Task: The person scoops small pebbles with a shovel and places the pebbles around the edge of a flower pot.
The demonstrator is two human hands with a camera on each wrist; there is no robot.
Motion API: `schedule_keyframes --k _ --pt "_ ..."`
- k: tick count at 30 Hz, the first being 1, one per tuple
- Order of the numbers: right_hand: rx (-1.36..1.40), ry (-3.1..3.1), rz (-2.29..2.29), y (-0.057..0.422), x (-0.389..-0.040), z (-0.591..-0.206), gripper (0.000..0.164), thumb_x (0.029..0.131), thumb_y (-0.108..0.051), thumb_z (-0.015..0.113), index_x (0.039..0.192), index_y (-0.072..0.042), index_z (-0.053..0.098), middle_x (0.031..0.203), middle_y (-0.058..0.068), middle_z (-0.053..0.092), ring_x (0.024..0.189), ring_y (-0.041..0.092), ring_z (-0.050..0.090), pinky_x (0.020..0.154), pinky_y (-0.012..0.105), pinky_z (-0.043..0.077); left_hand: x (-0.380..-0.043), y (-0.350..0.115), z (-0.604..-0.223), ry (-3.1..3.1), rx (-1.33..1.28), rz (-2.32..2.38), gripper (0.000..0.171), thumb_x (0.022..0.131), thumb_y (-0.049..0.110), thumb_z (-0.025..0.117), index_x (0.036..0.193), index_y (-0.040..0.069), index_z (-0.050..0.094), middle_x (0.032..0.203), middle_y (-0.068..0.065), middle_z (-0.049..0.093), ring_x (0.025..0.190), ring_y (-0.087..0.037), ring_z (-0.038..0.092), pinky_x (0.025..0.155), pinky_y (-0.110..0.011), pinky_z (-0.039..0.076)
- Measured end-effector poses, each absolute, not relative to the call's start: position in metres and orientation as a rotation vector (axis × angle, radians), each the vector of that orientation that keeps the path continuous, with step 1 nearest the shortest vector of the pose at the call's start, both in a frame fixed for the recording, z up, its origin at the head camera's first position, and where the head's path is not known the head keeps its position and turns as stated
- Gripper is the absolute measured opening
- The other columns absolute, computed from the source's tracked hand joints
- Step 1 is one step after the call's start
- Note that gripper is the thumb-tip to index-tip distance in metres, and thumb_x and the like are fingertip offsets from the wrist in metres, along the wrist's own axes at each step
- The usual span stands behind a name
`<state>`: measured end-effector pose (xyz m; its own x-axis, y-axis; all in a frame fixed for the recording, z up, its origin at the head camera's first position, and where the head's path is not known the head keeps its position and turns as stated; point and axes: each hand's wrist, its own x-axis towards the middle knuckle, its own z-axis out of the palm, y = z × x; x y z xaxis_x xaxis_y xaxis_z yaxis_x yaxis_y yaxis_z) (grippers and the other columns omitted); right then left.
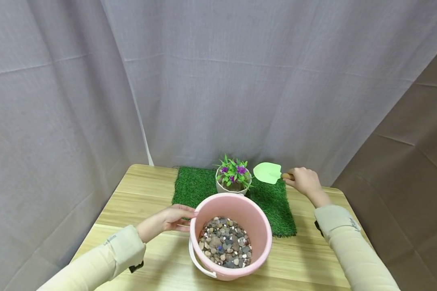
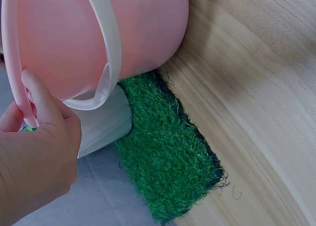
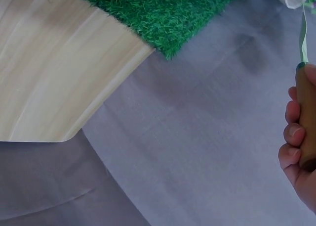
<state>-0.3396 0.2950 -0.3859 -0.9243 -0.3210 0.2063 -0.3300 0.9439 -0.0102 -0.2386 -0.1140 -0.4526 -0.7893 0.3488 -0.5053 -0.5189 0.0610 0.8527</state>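
Observation:
A pink bucket (image 1: 265,238) with pebbles (image 1: 225,244) inside is at the table's front middle in the head view. My left hand (image 1: 172,218) pinches its left rim between thumb and fingers; the left wrist view shows that hand (image 2: 44,147) on the rim, close to the white bail handle (image 2: 112,43). My right hand (image 1: 306,180) grips the wooden handle of a pale green trowel (image 1: 267,173), held up with its blade pointing left towards a potted plant. In the right wrist view, curled fingers (image 3: 292,132) wrap the trowel's handle (image 3: 308,117).
A white pot (image 1: 222,189) with purple flowers (image 1: 241,169) stands behind the bucket on a green artificial turf mat (image 1: 193,186). Underneath is a wooden table (image 1: 149,190). Grey curtains (image 1: 218,101) hang close behind its back edge.

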Motion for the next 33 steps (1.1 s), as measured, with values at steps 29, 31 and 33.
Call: schedule_keyframes --k 29,31,33 --pt "0.838 -2.806 0.406 0.27 -0.279 -0.35 0.016 0.081 -0.022 0.073 0.091 -0.01 0.073 0.06 -0.011 0.056 0.054 0.002 0.043 0.052 0.02 0.041 -0.236 -0.115 -0.45 1.736 -0.144 1.783 0.039 0.092 0.011 0.056 0.126 -0.007 0.05 0.08 0.0 0.062 0.074 -0.01 0.061 0.075 -0.025 0.062" --pt "0.86 -2.814 0.402 0.267 -0.278 -0.35 0.011 0.081 -0.022 0.073 0.085 -0.012 0.072 0.055 -0.012 0.047 0.051 0.001 0.038 0.051 0.018 0.037 -0.236 -0.114 -0.45 1.738 -0.146 1.781 0.038 0.092 0.011 0.056 0.126 -0.007 0.05 0.08 0.0 0.061 0.074 -0.01 0.061 0.075 -0.025 0.062" --pt "0.888 -2.827 0.398 0.265 -0.276 -0.35 0.01 0.082 -0.023 0.072 0.078 -0.015 0.068 0.054 -0.013 0.039 0.05 0.001 0.034 0.05 0.017 0.033 -0.236 -0.114 -0.449 1.74 -0.15 1.778 0.038 0.093 0.011 0.056 0.126 -0.007 0.05 0.081 0.0 0.061 0.074 -0.01 0.061 0.075 -0.025 0.062"
